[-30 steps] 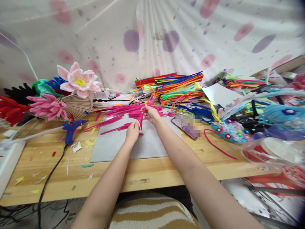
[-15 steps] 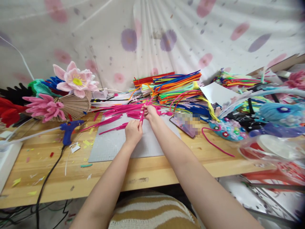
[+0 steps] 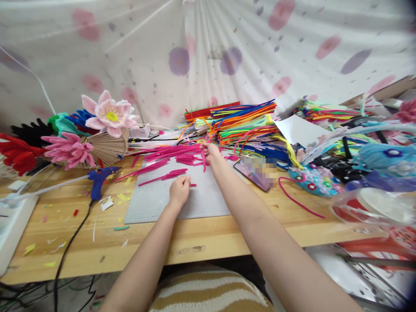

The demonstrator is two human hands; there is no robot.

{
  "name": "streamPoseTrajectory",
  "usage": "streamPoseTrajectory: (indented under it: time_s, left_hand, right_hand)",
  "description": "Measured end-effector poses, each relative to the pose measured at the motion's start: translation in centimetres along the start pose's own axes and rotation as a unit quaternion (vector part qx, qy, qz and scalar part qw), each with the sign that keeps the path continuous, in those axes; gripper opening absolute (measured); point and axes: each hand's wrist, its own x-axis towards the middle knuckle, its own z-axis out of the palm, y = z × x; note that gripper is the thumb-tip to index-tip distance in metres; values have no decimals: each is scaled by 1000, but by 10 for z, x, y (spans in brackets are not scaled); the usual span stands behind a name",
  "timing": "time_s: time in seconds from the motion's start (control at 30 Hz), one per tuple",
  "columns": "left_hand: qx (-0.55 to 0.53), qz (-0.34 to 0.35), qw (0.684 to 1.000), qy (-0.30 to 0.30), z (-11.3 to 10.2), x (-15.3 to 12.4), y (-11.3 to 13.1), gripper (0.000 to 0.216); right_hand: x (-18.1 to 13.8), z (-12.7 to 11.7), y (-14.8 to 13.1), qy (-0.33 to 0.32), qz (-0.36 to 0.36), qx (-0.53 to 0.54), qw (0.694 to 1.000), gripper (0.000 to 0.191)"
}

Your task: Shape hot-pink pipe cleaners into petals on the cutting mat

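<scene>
Pink pipe cleaners [image 3: 169,152] lie on far part of grey mat [image 3: 208,199], mid bench [image 3: 227,236]. Right hand [image 3: 212,152] fingers pinch a few; left hand [image 3: 180,190] fingers pinch a short piece, nearer. Prob. light, fuzzy, bendy: grip nr ends.

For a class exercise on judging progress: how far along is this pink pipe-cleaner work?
Done: pink flowers stand finished at the left, and cut pink pieces lie on the grey mat. In hand: the right hand pinches a pink bunch; the left hand touches a short piece. Left: the pieces are loose, unjoined, and the glue gun lies untouched.
</scene>
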Motion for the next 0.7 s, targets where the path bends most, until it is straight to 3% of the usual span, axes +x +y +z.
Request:
streamPoseTrajectory:
  time_s: [0.17,0.37,0.53,0.7]
  left_hand:
    - [-159,-96,982,23,-6,21,-2,38]
    - [-210,-117,968,-76,0,42,20,30]
    - [-325,-183,917,-141,2,39,33,19]
    - [-344,-186,908,-150,0,37,35,11]
  right_hand:
    - [-7,-6,2,-32,-6,-44,999,26]
    - [-24,3,18,-68,-57,-116,989,29]
    - [-23,-1,18,-133,5,-39,990,29]
    - [-18,-10,19,-167,53,23,984,29]
